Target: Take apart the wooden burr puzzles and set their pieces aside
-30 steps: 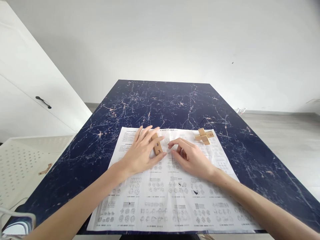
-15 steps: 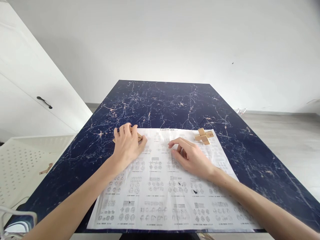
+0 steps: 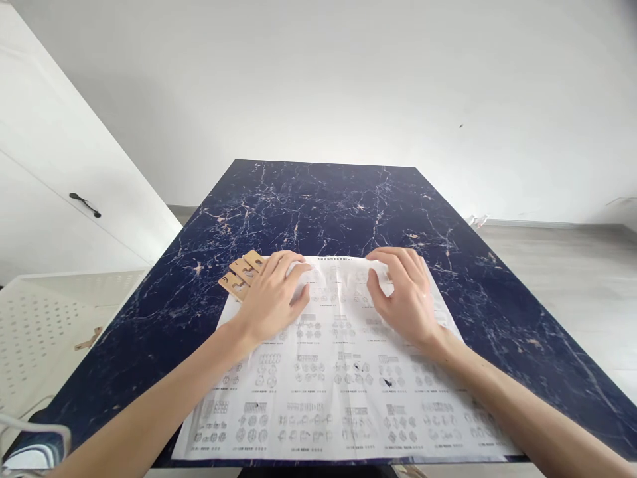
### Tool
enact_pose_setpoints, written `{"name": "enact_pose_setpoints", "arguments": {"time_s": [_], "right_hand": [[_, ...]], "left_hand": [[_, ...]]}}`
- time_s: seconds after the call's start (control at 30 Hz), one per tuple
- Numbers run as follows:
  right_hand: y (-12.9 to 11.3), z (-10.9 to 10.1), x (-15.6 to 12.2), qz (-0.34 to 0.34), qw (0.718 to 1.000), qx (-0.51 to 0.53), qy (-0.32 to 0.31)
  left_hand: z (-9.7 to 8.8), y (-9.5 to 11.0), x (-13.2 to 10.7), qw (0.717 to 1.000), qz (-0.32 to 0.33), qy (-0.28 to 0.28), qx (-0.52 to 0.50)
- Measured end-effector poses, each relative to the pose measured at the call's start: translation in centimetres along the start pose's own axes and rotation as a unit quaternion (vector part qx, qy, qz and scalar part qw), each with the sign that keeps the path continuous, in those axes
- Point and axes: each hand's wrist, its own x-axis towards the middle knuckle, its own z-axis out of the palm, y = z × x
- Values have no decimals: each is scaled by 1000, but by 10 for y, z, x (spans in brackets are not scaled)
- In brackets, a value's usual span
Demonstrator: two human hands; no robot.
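Wooden slats [image 3: 241,268], three, two hands [image 3: 273,295] [image 3: 405,299], one sheet [image 3: 343,392]

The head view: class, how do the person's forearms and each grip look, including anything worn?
The left forearm and right forearm are slender and bare: no sleeve, cable or wristband shows. The left grip and right grip are both bare hands; no glove or ring is visible.

Between the left hand [image 3: 271,289] and right hand [image 3: 405,292] a wide lane runs over the middle of the printed sheet [image 3: 343,372] to the counter [image 3: 318,206] beyond. Flat wooden pieces [image 3: 240,271] block the way just left of the left hand. The left forearm [image 3: 174,401] and right forearm [image 3: 517,408] bar low crossings from either side; the wall [image 3: 323,79] stands past the far edge.
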Motion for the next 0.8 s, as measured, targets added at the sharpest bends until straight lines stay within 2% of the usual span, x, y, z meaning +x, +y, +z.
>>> {"name": "enact_pose_setpoints", "arguments": {"time_s": [0.1, 0.23, 0.33, 0.43, 0.5, 0.6, 0.7, 0.8], "right_hand": [[16, 1, 3, 27, 997, -66, 20], [34, 6, 1, 75, 991, -104, -32], [37, 7, 0, 96, 987, -96, -80], [33, 5, 0, 109, 987, -78, -88], [27, 2, 1, 114, 990, -28, -81], [17, 0, 4, 128, 984, 102, -65], [7, 0, 4, 145, 965, 209, -59], [-4, 2, 1, 172, 938, 285, -92]], "left_hand": [[1, 5, -1, 999, 33, -20, -36], [0, 10, -2, 993, 66, -71, -73], [-1, 12, -2, 989, 82, -83, -87], [-1, 12, -3, 988, 95, -81, -89], [-1, 12, -3, 988, 100, -82, -88], [0, 13, -4, 988, 94, -79, -96], [0, 14, -4, 986, 80, -80, -122], [-1, 18, -4, 982, 74, -89, -152]]}}
